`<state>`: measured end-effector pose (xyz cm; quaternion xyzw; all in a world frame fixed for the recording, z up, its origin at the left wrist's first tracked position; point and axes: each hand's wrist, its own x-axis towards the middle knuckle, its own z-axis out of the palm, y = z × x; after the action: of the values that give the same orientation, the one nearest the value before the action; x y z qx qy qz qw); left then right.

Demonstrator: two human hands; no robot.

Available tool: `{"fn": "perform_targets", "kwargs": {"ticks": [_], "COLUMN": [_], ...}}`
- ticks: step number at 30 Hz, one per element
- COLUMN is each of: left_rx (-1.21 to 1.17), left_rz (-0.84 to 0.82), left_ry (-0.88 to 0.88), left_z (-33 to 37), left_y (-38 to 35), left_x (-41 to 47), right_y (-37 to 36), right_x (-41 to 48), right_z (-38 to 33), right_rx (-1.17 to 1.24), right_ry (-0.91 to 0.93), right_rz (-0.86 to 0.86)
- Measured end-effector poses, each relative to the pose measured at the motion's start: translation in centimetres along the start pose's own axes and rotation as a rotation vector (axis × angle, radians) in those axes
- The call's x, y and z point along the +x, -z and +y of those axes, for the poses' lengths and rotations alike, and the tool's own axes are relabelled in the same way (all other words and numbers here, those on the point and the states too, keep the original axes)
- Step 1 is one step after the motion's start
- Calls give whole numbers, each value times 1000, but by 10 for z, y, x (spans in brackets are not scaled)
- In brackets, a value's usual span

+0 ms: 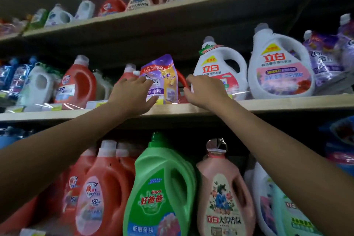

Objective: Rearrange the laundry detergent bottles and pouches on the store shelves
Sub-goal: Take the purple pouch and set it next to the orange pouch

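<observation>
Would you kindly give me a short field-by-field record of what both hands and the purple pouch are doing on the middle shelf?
place: middle shelf of a store rack
left hand: fingers laid flat on the purple pouch
right hand: fingers curled at the pouch's right edge; grip unclear
purple pouch: upright, in front of a red bottle
right neighbour: white bottle
shelf below: green bottle

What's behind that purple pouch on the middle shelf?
A red bottle stands behind the purple pouch; its pale cap, shoulder and handle peek out around it. Its label and most of its body are covered.
</observation>
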<state>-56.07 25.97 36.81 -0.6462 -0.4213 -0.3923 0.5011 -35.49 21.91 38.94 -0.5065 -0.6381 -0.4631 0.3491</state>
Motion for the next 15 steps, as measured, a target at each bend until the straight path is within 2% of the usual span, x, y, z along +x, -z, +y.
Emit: {"fn": "perform_targets", "kwargs": {"ticks": [7, 11, 13, 15], "left_rx": [-14, -103, -172, -322], "left_rz": [34, 32, -81, -318], "left_ry": [0, 83, 146, 204], "left_z": [-32, -52, -62, -68], "left_y": [-63, -89, -102, -114], "left_x": [15, 41, 52, 59], "right_y": [-57, -73, -76, -79], "right_x": [42, 66, 76, 84], "right_z": [-14, -12, -18, -27], "right_rx": [-80, -94, -95, -72], "right_ry": [-2, -151, -203, -202], "right_rz": [-63, -128, -239, -375]}}
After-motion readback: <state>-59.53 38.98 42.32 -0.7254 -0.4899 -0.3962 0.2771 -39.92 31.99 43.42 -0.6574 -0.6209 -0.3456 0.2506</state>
